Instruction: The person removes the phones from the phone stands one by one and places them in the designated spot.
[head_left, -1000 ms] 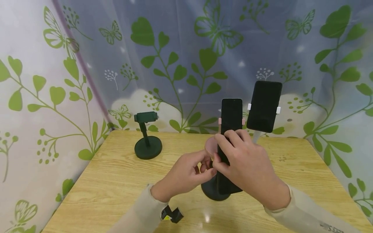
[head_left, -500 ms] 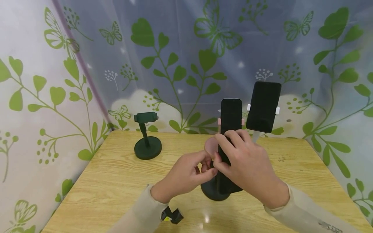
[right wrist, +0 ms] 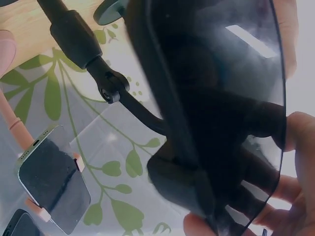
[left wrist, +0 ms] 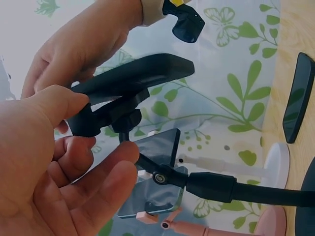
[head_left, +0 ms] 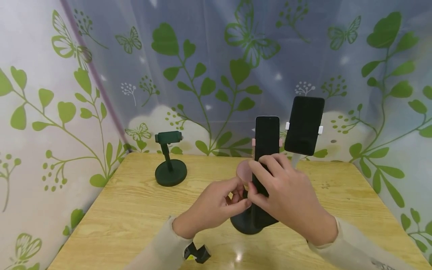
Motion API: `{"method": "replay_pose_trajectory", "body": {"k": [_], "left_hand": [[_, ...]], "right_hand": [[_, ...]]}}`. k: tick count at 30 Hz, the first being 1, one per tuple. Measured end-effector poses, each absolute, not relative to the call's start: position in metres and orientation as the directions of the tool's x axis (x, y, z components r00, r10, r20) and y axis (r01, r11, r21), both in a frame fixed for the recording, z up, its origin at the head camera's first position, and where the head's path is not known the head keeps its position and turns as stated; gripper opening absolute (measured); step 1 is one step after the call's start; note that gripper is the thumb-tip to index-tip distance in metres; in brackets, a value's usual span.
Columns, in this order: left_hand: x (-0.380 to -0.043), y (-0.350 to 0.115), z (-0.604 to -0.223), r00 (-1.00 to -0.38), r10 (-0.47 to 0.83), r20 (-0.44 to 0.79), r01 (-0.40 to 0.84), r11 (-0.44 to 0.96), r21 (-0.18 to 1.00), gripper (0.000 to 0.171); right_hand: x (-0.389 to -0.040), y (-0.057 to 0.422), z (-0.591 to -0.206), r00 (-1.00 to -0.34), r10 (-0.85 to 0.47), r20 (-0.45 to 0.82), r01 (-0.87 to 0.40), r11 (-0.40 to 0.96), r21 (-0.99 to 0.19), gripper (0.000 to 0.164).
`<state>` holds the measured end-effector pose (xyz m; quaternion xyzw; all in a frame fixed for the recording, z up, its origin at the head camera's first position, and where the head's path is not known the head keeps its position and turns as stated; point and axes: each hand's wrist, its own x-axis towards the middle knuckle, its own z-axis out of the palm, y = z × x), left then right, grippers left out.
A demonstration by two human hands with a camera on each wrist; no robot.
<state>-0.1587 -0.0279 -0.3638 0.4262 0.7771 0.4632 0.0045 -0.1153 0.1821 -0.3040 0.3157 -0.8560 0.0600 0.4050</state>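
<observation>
A black smartphone (head_left: 261, 216) stands tilted at a black phone stand, whose round base (head_left: 240, 225) rests on the table. My right hand (head_left: 291, 193) grips this phone, fingers over its upper part and thumb at its left edge. In the left wrist view, the clamp (left wrist: 86, 120) of the stand sits behind the phone (left wrist: 142, 73). My left hand (head_left: 216, 204) pinches the end of that clamp between thumb and curled index finger; its other fingers are loosely bent. The right wrist view shows the phone's dark glossy screen (right wrist: 221, 73). My right hand hides part of the phone in the head view.
Behind stand a pink holder (head_left: 244, 170) with a phone (head_left: 267, 135) and a white holder (head_left: 320, 130) with another phone (head_left: 305, 125). A dark green phone stand (head_left: 171, 172) is at back left. Another phone (left wrist: 299, 98) lies on the wooden table (head_left: 135, 210).
Both hands keep their hold on the phone and clamp, with hardly any movement. The head view has shifted slightly.
</observation>
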Motion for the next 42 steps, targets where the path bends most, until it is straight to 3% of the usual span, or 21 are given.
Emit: {"method": "replay_pose_trajectory", "body": {"k": [11, 22, 29, 42], "left_hand": [[-0.159, -0.024, -0.365, -0.612, 0.645, 0.457, 0.724, 0.225, 0.652, 0.014], [-0.154, -0.020, -0.361, -0.655, 0.628, 0.420, 0.672, 0.231, 0.704, 0.013], [-0.150, -0.019, -0.361, -0.679, 0.604, 0.416, 0.657, 0.249, 0.711, 0.016], [-0.151, -0.018, -0.360, -0.661, 0.608, 0.441, 0.686, 0.250, 0.683, 0.016]], "right_hand": [[-0.115, 0.181, -0.306, -0.450, -0.497, 0.742, -0.615, 0.775, 0.146, 0.033], [-0.112, 0.181, -0.312, -0.445, -0.490, 0.750, -0.622, 0.771, 0.134, 0.033], [-0.113, 0.180, -0.316, -0.394, -0.475, 0.787, -0.634, 0.760, 0.142, 0.035], [-0.111, 0.182, -0.321, -0.375, -0.452, 0.809, -0.670, 0.736, 0.101, 0.037]]}}
